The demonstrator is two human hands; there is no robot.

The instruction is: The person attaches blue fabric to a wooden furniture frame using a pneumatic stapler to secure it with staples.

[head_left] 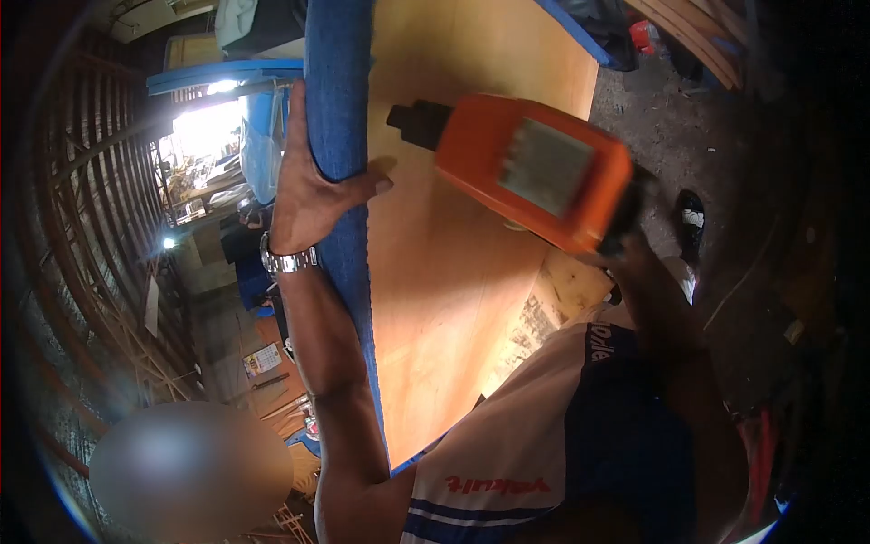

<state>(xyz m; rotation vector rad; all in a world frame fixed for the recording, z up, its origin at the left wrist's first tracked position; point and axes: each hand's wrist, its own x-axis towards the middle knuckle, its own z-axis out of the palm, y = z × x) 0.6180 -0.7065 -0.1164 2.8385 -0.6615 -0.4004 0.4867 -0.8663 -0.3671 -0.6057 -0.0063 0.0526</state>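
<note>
A bare plywood panel (453, 335) stands in front of me, with blue denim-like fabric (340, 91) folded over its left edge. My left hand (313, 195), with a metal watch at the wrist, grips that fabric edge; its thumb presses on the inner side and the fingers lie along the outer side. My right hand (625, 254) holds a blurred orange power tool (480, 145), which looks like a staple gun. Its black nose points left toward the fabric edge, apart from it. Most of my right hand's fingers are hidden behind the tool.
Blue fabric also borders the panel's upper right edge (580, 36). Bent wooden strips (698, 36) lie at the upper right. A shoe (691, 222) shows on the dark floor. At the left are slatted racks (72, 181), a bright opening and a person with a blurred head (190, 471).
</note>
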